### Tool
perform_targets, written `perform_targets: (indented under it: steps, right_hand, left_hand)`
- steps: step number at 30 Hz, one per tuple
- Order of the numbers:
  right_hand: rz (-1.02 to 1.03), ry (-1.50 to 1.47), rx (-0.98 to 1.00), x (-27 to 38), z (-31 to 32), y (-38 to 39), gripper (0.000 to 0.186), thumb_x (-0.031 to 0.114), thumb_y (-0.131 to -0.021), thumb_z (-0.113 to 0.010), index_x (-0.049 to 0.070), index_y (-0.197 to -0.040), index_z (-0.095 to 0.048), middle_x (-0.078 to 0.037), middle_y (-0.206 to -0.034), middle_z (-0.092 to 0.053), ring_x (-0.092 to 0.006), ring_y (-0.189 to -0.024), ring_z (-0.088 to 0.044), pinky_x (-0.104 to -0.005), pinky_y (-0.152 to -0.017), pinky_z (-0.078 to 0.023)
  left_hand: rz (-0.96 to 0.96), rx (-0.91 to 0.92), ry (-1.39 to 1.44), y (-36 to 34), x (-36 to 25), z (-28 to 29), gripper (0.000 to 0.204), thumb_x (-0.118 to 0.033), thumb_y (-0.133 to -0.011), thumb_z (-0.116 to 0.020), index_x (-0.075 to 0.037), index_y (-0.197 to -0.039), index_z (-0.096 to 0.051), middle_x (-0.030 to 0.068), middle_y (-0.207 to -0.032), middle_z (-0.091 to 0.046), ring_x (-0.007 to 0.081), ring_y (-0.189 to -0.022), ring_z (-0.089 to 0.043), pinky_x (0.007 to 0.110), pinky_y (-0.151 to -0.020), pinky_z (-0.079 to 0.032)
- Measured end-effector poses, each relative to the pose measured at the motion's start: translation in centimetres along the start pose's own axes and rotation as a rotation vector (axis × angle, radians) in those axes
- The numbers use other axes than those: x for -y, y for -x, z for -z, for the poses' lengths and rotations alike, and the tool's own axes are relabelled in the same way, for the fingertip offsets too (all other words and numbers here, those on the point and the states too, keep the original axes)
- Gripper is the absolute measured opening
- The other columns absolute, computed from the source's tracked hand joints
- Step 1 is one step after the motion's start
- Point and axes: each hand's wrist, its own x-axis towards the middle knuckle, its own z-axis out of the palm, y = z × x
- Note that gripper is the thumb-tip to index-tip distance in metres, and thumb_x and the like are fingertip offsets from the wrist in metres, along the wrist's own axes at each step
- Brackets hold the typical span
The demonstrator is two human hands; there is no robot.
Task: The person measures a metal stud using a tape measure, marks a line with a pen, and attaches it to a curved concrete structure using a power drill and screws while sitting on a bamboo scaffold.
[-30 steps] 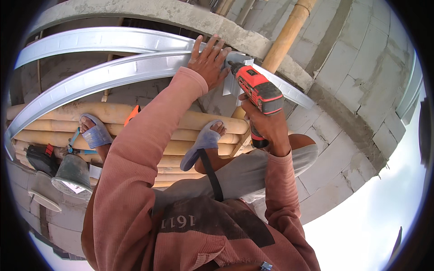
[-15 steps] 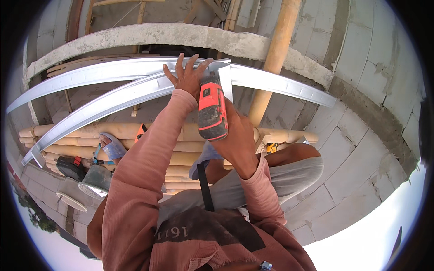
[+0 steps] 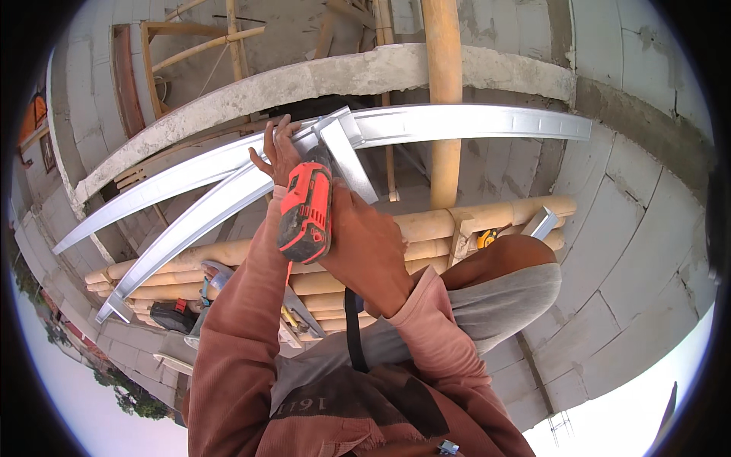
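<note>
Red drill (image 3: 306, 209) in right hand (image 3: 367, 242); left hand (image 3: 282, 158) on channel (image 3: 186, 167).

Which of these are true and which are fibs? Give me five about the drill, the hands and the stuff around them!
1. The right hand holds the drill. True.
2. The drill is all blue. False: it is red and black.
3. The metal crosses in front of a bamboo pole. True.
4. The left hand holds a hammer. False: no tool shows in it, and it is spread by the metal.
5. The sleeves are pink. True.
</note>
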Motion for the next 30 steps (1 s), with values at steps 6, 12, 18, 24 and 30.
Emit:
perform_targets:
  steps: [6, 12, 18, 24, 30]
  right_hand:
    - [0.002, -0.023, 0.007, 0.2, -1.0, -0.1, 0.069, 0.032, -0.079, -0.083, -0.008, -0.125, -0.052, -0.023, -0.097, -0.070, -0.0427, -0.078, -0.073, -0.0469, -0.063, -0.059]
    - [0.001, -0.013, -0.050, 0.1, -1.3, 0.1, 0.070, 0.027, -0.080, -0.079, -0.014, -0.128, -0.050, -0.023, -0.095, -0.069, -0.0396, -0.075, -0.074, -0.0474, -0.061, -0.059]
    - [0.019, 0.021, -0.070, -0.2, -1.6, 0.2, 0.067, 0.025, -0.081, -0.077, -0.015, -0.128, -0.050, -0.023, -0.096, -0.069, -0.0384, -0.074, -0.074, -0.0468, -0.060, -0.059]
    - [0.020, 0.045, -0.048, -0.2, -1.3, 0.3, 0.065, 0.027, -0.082, -0.078, -0.014, -0.125, -0.051, -0.023, -0.095, -0.069, -0.0390, -0.076, -0.074, -0.0472, -0.062, -0.059]
    - [0.025, 0.015, 0.045, 0.2, -0.1, -0.3, 0.067, 0.033, -0.077, -0.083, -0.008, -0.119, -0.052, -0.023, -0.096, -0.069, -0.0436, -0.079, -0.073, -0.0488, -0.066, -0.059]
  left_hand:
    - [-0.193, 0.148, -0.490, 0.0, 2.8, 0.1, 0.059, -0.043, -0.084, -0.074, -0.023, -0.137, -0.059, -0.0091, -0.146, -0.059, 0.0193, -0.149, -0.040, 0.054, -0.127, -0.005]
    - [-0.003, 0.306, 0.031, -1.8, 0.2, 1.8, 0.047, -0.030, -0.084, -0.075, -0.026, -0.130, -0.067, -0.0043, -0.136, -0.064, 0.0212, -0.145, -0.043, 0.053, -0.127, -0.007]
    - [-0.051, 0.293, -0.023, -1.0, -0.2, 2.6, 0.051, -0.034, -0.082, -0.076, -0.028, -0.131, -0.066, -0.0054, -0.137, -0.062, 0.0227, -0.145, -0.042, 0.056, -0.126, -0.004]
    - [-0.034, 0.281, -0.001, -1.1, -0.7, 2.3, 0.054, -0.038, -0.080, -0.077, -0.029, -0.132, -0.065, -0.0066, -0.138, -0.061, 0.0242, -0.146, -0.041, 0.058, -0.125, -0.001]
    - [-0.029, 0.256, -0.097, -0.2, 2.1, 0.8, 0.066, -0.048, -0.076, -0.077, -0.036, -0.139, -0.058, -0.0114, -0.146, -0.051, 0.0245, -0.152, -0.029, 0.066, -0.118, 0.011]
